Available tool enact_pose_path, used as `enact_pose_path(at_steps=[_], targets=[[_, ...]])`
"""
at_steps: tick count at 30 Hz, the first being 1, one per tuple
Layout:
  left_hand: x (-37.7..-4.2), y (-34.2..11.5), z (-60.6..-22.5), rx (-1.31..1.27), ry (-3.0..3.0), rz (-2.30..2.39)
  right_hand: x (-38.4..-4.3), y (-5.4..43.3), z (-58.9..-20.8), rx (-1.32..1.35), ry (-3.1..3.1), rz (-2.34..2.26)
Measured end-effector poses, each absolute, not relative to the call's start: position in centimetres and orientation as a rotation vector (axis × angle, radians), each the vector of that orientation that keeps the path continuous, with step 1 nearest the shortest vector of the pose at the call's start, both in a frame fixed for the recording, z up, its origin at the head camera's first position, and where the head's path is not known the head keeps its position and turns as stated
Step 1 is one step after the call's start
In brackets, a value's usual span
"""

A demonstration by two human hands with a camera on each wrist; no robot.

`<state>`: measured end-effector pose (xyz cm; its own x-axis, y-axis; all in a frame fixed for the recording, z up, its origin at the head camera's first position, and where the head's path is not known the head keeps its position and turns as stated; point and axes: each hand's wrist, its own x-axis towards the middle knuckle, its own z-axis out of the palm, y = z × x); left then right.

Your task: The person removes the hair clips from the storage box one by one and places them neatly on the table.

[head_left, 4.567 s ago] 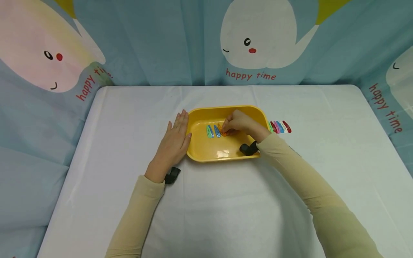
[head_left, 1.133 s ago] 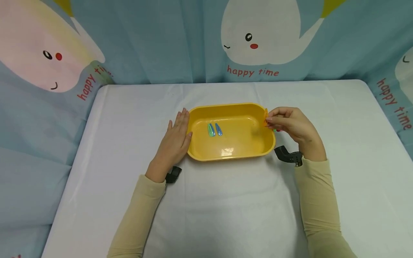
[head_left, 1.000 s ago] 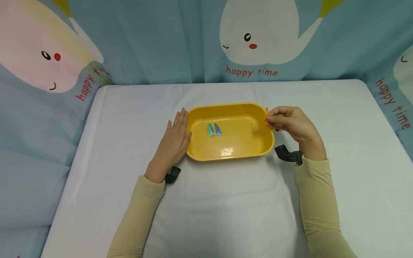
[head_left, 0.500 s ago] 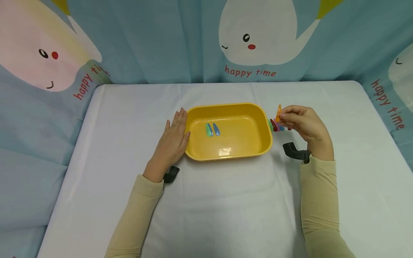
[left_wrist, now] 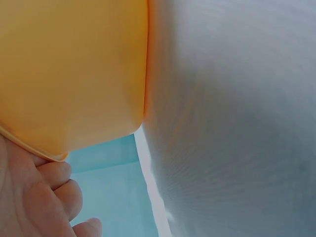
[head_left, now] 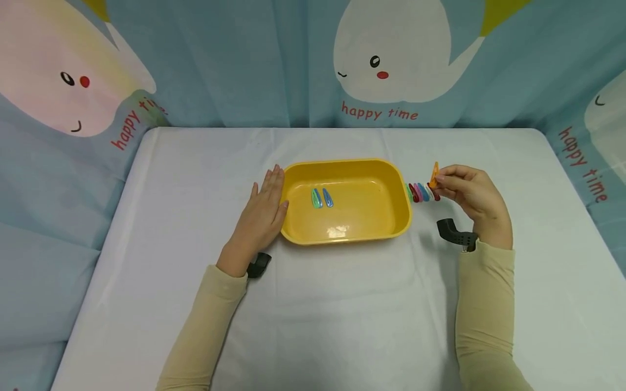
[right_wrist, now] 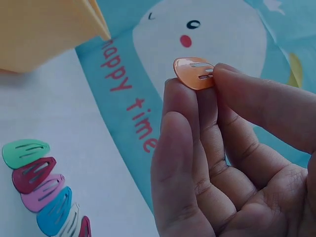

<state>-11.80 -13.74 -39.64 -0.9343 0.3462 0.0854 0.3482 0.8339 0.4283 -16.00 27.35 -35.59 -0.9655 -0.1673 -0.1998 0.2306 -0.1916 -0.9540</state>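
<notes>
My right hand (head_left: 476, 198) pinches an orange snap hair clip (right_wrist: 192, 74) between thumb and fingers, held up over the right end of a row of clips. That row (head_left: 423, 192) lies on the table beside the tray's right side: green, dark red, pink, blue, white and red, seen close in the right wrist view as a green clip (right_wrist: 25, 153) and its neighbours. My left hand (head_left: 259, 214) rests with straight fingers along the left rim of the yellow tray (head_left: 371, 217). Inside the tray lie a green clip (head_left: 315, 199) with a blue one against it, and another blue clip (head_left: 328, 197).
A white cloth covers the table (head_left: 342, 315). Behind it hangs a blue curtain (head_left: 293, 65) printed with whales. Black camera mounts (head_left: 456, 233) sit at both wrists.
The orange clip, in the tray at first, has been picked up by my right hand and carried right, past the tray's rim to the row's far end. My left hand stays at the rim.
</notes>
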Motion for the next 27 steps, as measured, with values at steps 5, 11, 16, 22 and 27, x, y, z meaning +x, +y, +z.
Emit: enact_pose_path(at_steps=[5, 11, 16, 22, 27], targets=[[-11.8, -13.8, -39.6, -0.559, -3.016, -0.687, -15.8, 27.7, -35.7, 0.095, 1.796, -2.269], [-11.8, -13.8, -39.7, -0.555, -3.015, -0.690, -15.6, 27.9, -35.4, 0.120, 1.795, -2.291], [-11.9, -13.7, -39.7, -0.562, -3.016, -0.681, -15.6, 28.2, -35.4, 0.147, 1.778, -2.296], [-11.7, -13.7, -39.8, -0.579, -3.029, -0.688, -15.4, 29.3, -36.2, 0.162, 1.728, -2.319], [-11.6, -13.8, -39.6, -0.581, -3.019, -0.687, -15.6, 30.1, -36.7, 0.201, 1.751, -2.311]])
